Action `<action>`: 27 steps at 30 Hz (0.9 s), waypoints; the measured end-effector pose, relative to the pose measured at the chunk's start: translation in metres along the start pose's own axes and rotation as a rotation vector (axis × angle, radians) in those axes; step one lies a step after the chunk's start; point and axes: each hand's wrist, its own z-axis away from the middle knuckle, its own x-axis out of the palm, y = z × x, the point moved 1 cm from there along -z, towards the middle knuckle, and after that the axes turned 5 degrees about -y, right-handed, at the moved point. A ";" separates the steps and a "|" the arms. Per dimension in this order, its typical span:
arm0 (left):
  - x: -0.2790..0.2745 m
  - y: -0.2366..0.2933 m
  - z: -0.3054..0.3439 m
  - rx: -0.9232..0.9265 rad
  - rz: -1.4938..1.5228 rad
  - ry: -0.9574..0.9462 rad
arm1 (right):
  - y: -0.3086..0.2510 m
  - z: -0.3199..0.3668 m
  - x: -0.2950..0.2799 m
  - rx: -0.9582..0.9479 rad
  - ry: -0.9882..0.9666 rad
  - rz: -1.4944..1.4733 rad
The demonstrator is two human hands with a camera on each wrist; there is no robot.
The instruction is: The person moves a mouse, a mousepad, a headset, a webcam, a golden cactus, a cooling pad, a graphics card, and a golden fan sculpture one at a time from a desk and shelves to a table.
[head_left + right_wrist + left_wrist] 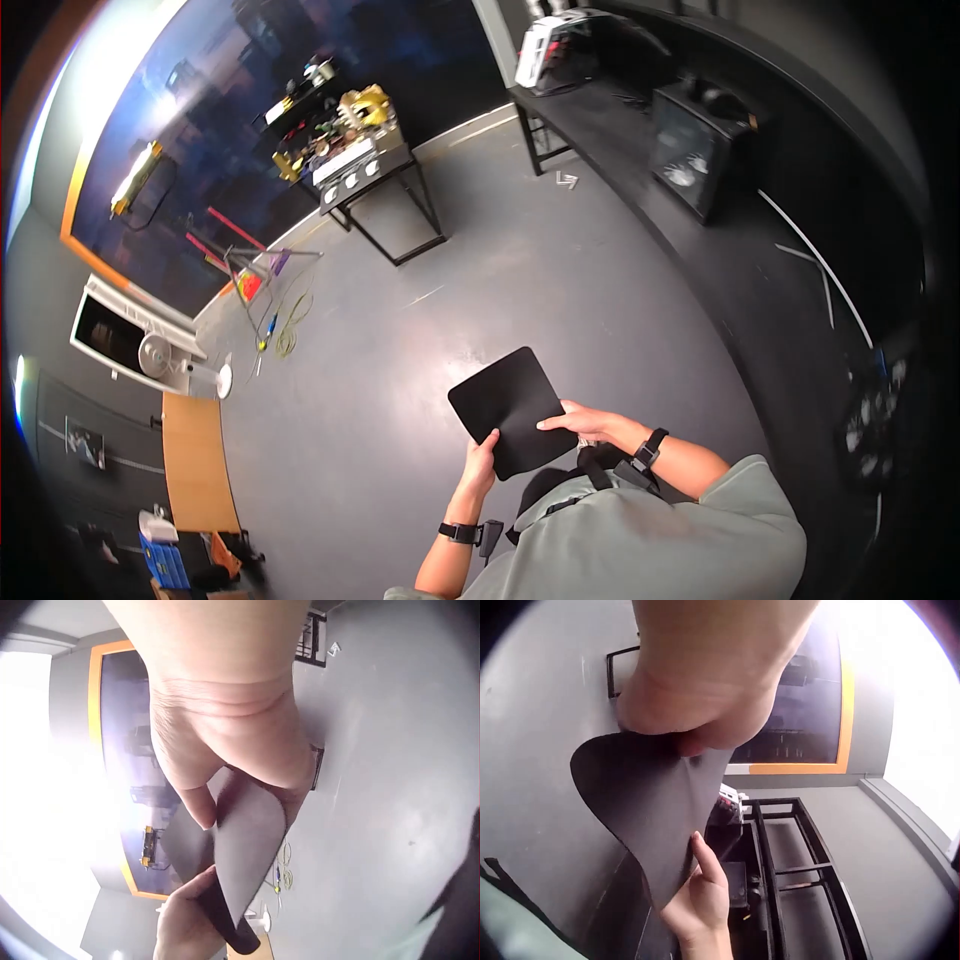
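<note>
Pointing lengthwise away from torso [640,545], black mat [512,408] in both hands [481,463] [575,421]

Head view: bare floor [350,400] gives passage left of and above the black sheet [505,395], lower centre. The sheet spans the gap between the left hand [480,463] and right hand [585,422], obstructing direct crossing. Perimeter obstacles: loaded table [402,160], upper centre-left; black bench [620,140], upper right; coiled cable [290,330], centre-left; wooden tabletop [195,440], lower left.
</note>
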 end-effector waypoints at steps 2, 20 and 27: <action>-0.010 0.015 -0.029 0.021 0.061 0.044 | -0.021 -0.040 -0.018 0.115 -0.086 -0.118; -0.095 0.221 -0.379 0.059 0.026 -0.090 | -0.229 -0.390 -0.115 0.144 -0.057 0.035; -0.120 0.307 -0.500 -0.070 -0.080 -0.137 | -0.290 -0.501 -0.162 -0.056 0.110 0.235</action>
